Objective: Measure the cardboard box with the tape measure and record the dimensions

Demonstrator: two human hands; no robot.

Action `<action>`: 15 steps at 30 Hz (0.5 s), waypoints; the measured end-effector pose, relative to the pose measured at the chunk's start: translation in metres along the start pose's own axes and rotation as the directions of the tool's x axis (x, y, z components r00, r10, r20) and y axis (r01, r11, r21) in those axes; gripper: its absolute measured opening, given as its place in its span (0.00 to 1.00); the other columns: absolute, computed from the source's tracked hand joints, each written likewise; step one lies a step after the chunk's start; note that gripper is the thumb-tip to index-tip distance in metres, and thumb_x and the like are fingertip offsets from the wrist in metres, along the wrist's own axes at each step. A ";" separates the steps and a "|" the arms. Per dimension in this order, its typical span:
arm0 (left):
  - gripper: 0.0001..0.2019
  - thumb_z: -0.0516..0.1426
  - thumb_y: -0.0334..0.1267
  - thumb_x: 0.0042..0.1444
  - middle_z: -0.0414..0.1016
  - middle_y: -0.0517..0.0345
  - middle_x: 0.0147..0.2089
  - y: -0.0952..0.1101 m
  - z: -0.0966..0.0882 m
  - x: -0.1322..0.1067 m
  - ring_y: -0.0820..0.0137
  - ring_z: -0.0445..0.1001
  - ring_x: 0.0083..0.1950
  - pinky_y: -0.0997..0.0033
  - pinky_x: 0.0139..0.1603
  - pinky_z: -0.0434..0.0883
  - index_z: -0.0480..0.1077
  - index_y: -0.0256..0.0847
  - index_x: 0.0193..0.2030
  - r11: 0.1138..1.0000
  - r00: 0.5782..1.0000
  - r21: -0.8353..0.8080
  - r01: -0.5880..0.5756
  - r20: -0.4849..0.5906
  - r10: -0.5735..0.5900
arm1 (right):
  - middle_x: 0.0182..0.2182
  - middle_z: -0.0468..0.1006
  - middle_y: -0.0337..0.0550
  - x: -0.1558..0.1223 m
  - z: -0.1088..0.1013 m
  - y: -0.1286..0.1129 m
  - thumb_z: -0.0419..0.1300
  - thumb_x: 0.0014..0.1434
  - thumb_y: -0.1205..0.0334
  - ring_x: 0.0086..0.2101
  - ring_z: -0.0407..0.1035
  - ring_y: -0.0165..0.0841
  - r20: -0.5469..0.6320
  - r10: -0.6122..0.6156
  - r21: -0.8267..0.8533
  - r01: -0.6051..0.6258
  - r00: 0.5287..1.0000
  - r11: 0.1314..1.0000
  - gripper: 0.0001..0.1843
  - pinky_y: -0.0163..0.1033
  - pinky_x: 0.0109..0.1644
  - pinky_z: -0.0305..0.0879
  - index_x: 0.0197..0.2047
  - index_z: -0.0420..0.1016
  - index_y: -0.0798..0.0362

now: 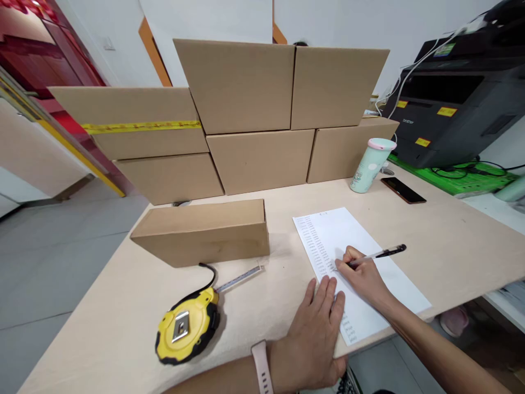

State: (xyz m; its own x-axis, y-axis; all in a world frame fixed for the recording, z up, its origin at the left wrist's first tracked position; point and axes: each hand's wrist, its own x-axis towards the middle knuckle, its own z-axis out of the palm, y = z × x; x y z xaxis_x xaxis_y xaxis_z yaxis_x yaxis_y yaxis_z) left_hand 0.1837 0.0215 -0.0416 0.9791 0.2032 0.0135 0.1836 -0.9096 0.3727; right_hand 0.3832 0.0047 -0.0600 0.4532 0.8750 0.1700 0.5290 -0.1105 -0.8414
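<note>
My right hand [365,276] is closed around a black-and-clear pen [381,253], its tip on a white sheet of paper [361,235]. Columns of small handwriting run down the sheet's left side, too small to read. With fingers stretched out, my left hand [315,334] lies flat over the paper's left edge and the table; a pink watch band is on that wrist. To its left rests a yellow and black tape measure [186,325], a short length of blade pulled out. Behind the tape lies a long, closed cardboard box [205,235].
Several cardboard boxes [258,161] are stacked along the table's back edge, one with yellow tape. A mint tumbler [371,167] and a phone [404,190] stand and lie at the back right. Beyond them is a black printer [447,109] with cables.
</note>
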 end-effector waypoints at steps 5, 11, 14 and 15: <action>0.41 0.52 0.50 0.59 0.33 0.25 0.73 0.001 0.000 -0.001 0.45 0.29 0.74 0.45 0.72 0.35 0.43 0.21 0.70 1.000 1.000 -0.003 -0.002 0.002 0.002 | 0.19 0.54 0.30 0.000 -0.001 0.002 0.57 0.55 0.59 0.22 0.52 0.28 -0.011 0.003 -0.014 -0.003 1.000 1.000 0.16 0.35 0.25 0.50 0.22 0.52 0.48; 0.42 0.53 0.50 0.58 0.33 0.25 0.73 0.000 -0.001 0.001 0.45 0.29 0.74 0.44 0.72 0.35 0.44 0.21 0.70 1.000 1.000 -0.010 0.004 0.009 -0.004 | 0.19 0.54 0.30 0.001 0.000 0.000 0.57 0.55 0.58 0.22 0.52 0.28 -0.023 0.001 -0.016 -0.001 1.000 1.000 0.16 0.35 0.25 0.50 0.22 0.52 0.48; 0.41 0.52 0.50 0.59 0.33 0.25 0.73 -0.001 0.001 0.001 0.45 0.29 0.74 0.44 0.72 0.35 0.44 0.21 0.70 1.000 1.000 -0.013 -0.002 0.005 0.002 | 0.18 0.54 0.30 0.001 -0.001 -0.002 0.56 0.54 0.59 0.21 0.52 0.27 -0.023 -0.002 -0.024 0.002 1.000 1.000 0.16 0.35 0.25 0.50 0.22 0.52 0.48; 0.41 0.52 0.50 0.59 0.33 0.25 0.73 -0.002 0.002 0.001 0.45 0.29 0.74 0.44 0.72 0.35 0.44 0.21 0.70 1.000 1.000 -0.011 -0.004 0.002 0.004 | 0.18 0.53 0.30 0.000 -0.001 -0.002 0.56 0.54 0.59 0.21 0.51 0.27 -0.018 0.000 -0.025 0.000 1.000 1.000 0.16 0.35 0.25 0.49 0.22 0.52 0.48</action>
State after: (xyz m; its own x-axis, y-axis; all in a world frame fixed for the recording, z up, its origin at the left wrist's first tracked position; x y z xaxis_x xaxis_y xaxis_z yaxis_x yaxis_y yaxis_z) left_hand 0.1849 0.0226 -0.0438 0.9798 0.1993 0.0135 0.1790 -0.9062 0.3831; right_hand 0.3831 0.0047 -0.0576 0.4660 0.8664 0.1795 0.5466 -0.1224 -0.8284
